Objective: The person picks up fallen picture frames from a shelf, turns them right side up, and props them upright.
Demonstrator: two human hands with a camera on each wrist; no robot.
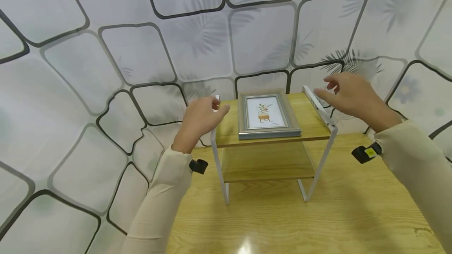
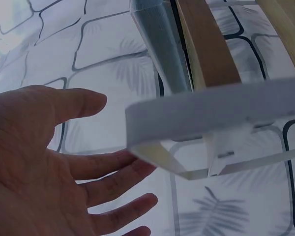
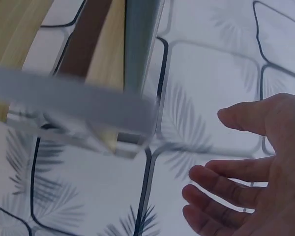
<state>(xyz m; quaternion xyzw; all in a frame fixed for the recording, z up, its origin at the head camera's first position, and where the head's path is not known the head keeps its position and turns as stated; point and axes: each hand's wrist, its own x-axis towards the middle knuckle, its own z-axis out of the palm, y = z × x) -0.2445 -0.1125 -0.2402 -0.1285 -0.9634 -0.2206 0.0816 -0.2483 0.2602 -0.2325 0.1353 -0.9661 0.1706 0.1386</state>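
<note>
A silver picture frame [image 1: 294,130] with a potted-plant print lies flat on the top board of a small two-tier wooden shelf [image 1: 229,122] with white metal legs. My left hand [image 1: 202,118] hovers by the shelf's left end; in the left wrist view its fingers [image 2: 110,184] are spread, near the white side bar [image 2: 187,110]. Off the shelf's right end and slightly higher is my right hand [image 1: 347,93]. Loosely bent fingers [image 3: 226,189] show in the right wrist view, apart from the white bar [image 3: 78,101]. Neither hand holds anything.
The shelf stands on a wood-grain surface [image 1: 268,218], its lower board [image 1: 268,164] close above it. Patterned white fabric [image 1: 197,50] with dark rounded outlines rises behind and on both sides. Black wrist cameras [image 1: 198,166] sit at both cuffs.
</note>
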